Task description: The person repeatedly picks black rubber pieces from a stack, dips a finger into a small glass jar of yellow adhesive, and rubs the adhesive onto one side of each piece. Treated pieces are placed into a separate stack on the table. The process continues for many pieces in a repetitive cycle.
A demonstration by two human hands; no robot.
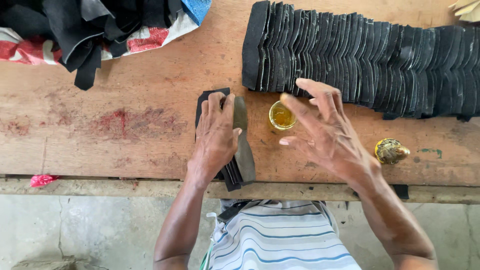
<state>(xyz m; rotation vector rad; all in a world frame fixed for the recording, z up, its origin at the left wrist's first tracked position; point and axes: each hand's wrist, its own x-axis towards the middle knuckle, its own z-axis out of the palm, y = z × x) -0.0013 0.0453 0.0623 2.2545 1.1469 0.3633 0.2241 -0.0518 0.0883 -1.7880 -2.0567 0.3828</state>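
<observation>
Left hand (216, 135) presses flat on stacked dark pieces (241, 150); right hand (325, 132), fingers spread, apparently dips into a glue cup (281, 115).

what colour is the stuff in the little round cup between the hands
Amber yellow, in the small round cup on the wooden bench; the head view shows it, just beyond the right hand.

Black pieces (360, 60), yellow glue cup (281, 115), striped shirt (280, 240)

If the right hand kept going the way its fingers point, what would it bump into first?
Probably the little cup of yellow glue. The right hand hovers with fingers aimed up-left, fingertips almost at the cup's rim. Its height above the table is hard to judge, so it might pass over.
</observation>
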